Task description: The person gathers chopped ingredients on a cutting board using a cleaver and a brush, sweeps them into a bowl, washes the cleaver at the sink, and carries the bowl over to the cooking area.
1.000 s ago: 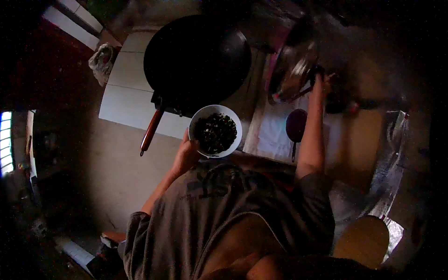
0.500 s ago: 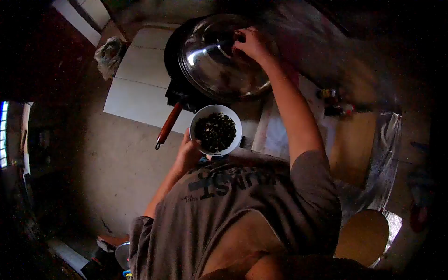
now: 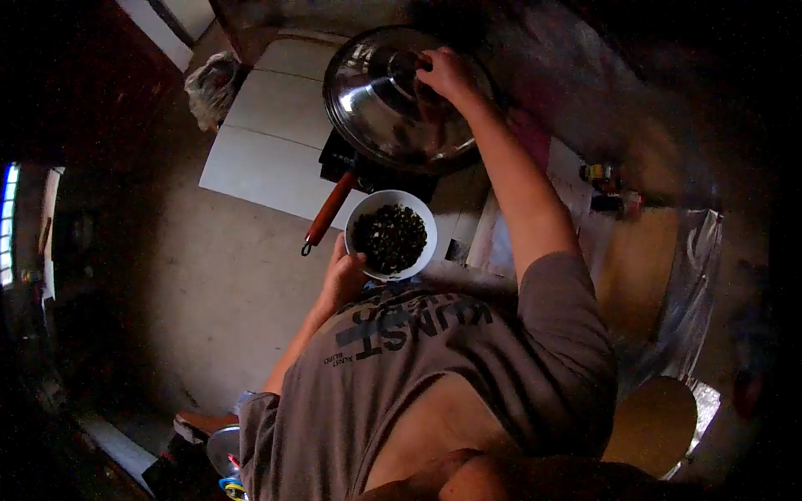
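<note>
My left hand point(image 3: 344, 275) grips the side of a white bowl point(image 3: 431, 242) close to my chest. Dark, finely chopped food point(image 3: 388, 238) with some paler bits lies in the bowl. Farther off, my right hand point(image 3: 447, 73) has its fingers closed around the knob of a shiny metal pot lid point(image 3: 368, 125). The lid covers the wok under it, and its inside cannot be seen. A reddish-brown wooden handle point(image 3: 328, 213) with a hanging loop sticks out from the wok toward me.
The wok is on a white tiled counter point(image 3: 259, 163). A crumpled plastic bag point(image 3: 210, 88) is at the counter's far left. Small jars point(image 3: 606, 179) stand to the right, near a wooden board point(image 3: 631, 267). A round stool top point(image 3: 656, 422) shows at lower right.
The lid now sits more squarely over the wok, whose dark left rim has gone from sight. The view has shifted slightly. The bowl stays in my left hand.
</note>
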